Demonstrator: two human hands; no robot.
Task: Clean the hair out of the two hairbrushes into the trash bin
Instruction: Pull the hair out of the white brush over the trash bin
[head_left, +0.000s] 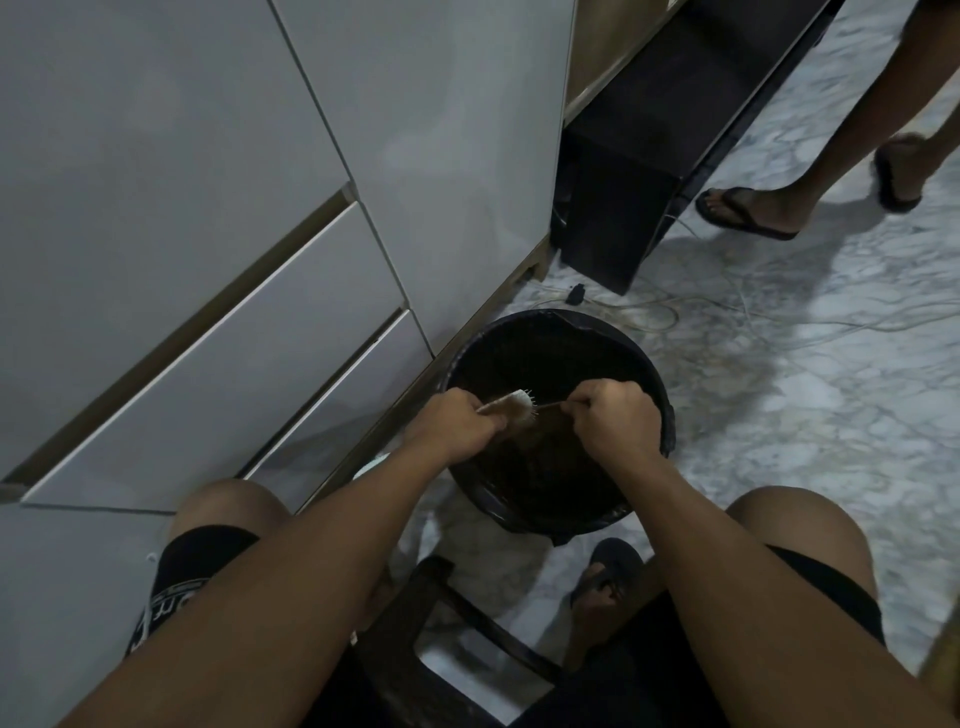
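Observation:
A black trash bin (657, 384) with a dark liner stands on the marble floor in front of my knees. Over its opening my left hand (457, 421) grips a pale hairbrush (511, 408) by the handle, bristles pointing right. My right hand (615, 423) is closed on a thin stick-like tool (550, 406) whose tip touches the brush's bristles. Hair on the brush is too small to make out. Only one hairbrush is in view.
White cabinet doors and drawers (208, 260) fill the left. A black box-like unit (639, 171) stands behind the bin, with cables (675, 312) trailing on the floor. Another person's feet in flip-flops (743, 208) are at the upper right. I sit on a dark stool (441, 613).

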